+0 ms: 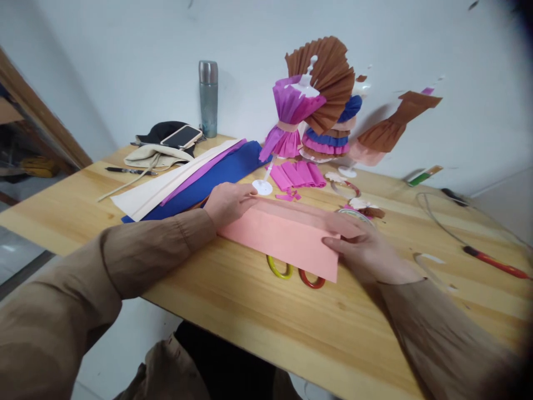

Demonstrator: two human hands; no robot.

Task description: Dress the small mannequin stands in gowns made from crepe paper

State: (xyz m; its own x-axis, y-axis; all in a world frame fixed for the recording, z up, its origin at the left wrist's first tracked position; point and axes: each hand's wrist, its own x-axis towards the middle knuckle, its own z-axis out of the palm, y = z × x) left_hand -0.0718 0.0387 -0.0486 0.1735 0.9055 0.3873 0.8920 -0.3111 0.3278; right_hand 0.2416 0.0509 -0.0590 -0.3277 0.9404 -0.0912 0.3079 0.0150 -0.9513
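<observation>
Both hands hold a sheet of pink paper [283, 233] over the near part of the wooden worktop [250, 311]. The left hand [231, 204] is at the paper's far left edge, its grip pinching the sheet between thumb and fingers. The right hand [370, 250] pinches the right end, thumb on the near face and fingers behind; its grip is pressed together on the paper. Part of the sheet near the far edge is blurred.

A yellow loop handle [283, 276] and a red loop handle [312, 284] stick out from under the paper's near edge. Just beyond the paper is the round white base [262, 188] of a stand carrying a purple and pink paper dress [288, 141], with a pleated pink strip [297, 175] beside it. A big pleated brown fan [337, 83] shows behind the dress, and a brown paper dress [389, 130] leans farther right.

Near the left hand lie a blue sheet [225, 176] and a cream sheet [154, 194]. A phone [182, 136] and an upright bottle [209, 103] are at the back left, and a red and black tool [495, 262] rests at the right
</observation>
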